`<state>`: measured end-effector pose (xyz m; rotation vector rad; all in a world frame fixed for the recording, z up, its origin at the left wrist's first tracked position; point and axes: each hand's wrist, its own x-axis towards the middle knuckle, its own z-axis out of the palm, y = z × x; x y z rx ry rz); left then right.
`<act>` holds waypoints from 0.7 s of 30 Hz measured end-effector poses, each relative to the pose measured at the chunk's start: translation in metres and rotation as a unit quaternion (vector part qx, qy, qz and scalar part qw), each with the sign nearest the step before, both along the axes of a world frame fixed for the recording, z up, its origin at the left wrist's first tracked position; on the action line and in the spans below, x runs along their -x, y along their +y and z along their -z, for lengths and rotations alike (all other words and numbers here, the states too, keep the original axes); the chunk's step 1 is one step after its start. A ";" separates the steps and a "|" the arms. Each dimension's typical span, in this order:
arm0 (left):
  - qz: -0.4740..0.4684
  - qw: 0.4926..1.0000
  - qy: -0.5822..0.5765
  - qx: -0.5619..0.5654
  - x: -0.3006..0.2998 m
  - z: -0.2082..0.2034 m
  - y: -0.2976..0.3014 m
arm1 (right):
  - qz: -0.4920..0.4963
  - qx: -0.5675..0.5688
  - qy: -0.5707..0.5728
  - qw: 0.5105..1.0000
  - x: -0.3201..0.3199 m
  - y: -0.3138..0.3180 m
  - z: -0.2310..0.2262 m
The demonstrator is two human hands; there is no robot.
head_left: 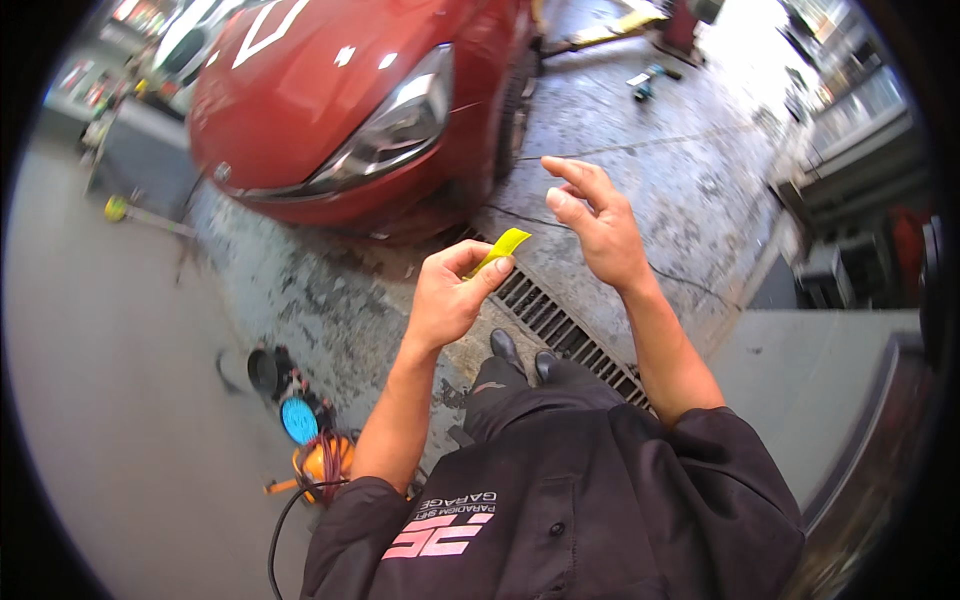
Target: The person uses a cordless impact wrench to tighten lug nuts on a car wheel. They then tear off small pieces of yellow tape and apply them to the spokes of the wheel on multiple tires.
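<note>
In my left hand (447, 300), a short bright yellow strip (508, 243) is pinched between thumb and fingers. It looks like a piece of tape, and its free end curls up past my thumb. Raised to the right, and a little farther from me, is my right hand (607, 232). Its fingers are bent but apart, and I see nothing in them. Beyond both hands stands a red car (320, 90), its headlight (395, 125) and front corner turned toward me. Neither hand touches the car.
A slotted drain grate (550, 318) crosses the floor by my shoes (507, 348). At the left lie an orange reel-like object (328, 460), a blue round pan (299, 419) and a black container (265, 372). A teal power tool (643, 85) lies beyond, near a yellow lift arm (615, 28).
</note>
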<state>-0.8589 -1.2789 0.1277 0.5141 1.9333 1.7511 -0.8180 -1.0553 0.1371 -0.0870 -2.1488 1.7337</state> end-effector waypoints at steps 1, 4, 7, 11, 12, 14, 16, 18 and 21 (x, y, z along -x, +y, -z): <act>0.023 1.000 -0.006 -0.004 0.011 0.004 0.014 | 0.000 0.050 -0.013 0.999 0.000 0.014 0.002; 0.111 0.991 0.029 0.068 0.036 -0.005 0.055 | -0.023 0.050 -0.095 0.994 -0.016 0.039 -0.013; 0.157 0.985 0.034 0.066 0.054 -0.002 0.099 | 0.036 -0.071 -0.073 0.994 -0.021 0.065 -0.019; 0.229 0.964 0.080 0.112 0.068 -0.004 0.159 | 0.090 -0.088 -0.099 0.987 -0.021 0.116 -0.020; 0.224 0.971 0.028 0.082 0.072 0.001 0.175 | 0.095 -0.082 -0.103 0.987 -0.020 0.132 -0.018; 0.207 0.975 -0.078 0.022 0.082 0.012 0.209 | 0.097 -0.064 -0.095 0.989 -0.018 0.165 -0.015; 0.187 0.977 -0.099 -0.032 0.090 0.021 0.250 | 0.091 -0.066 -0.100 0.989 -0.017 0.204 -0.017; 0.210 0.976 0.012 -0.058 0.087 0.019 0.297 | 0.088 -0.086 -0.113 0.986 -0.015 0.247 -0.020; 0.269 0.961 0.051 -0.050 0.088 0.013 0.354 | 0.054 -0.072 -0.134 0.987 -0.008 0.308 -0.020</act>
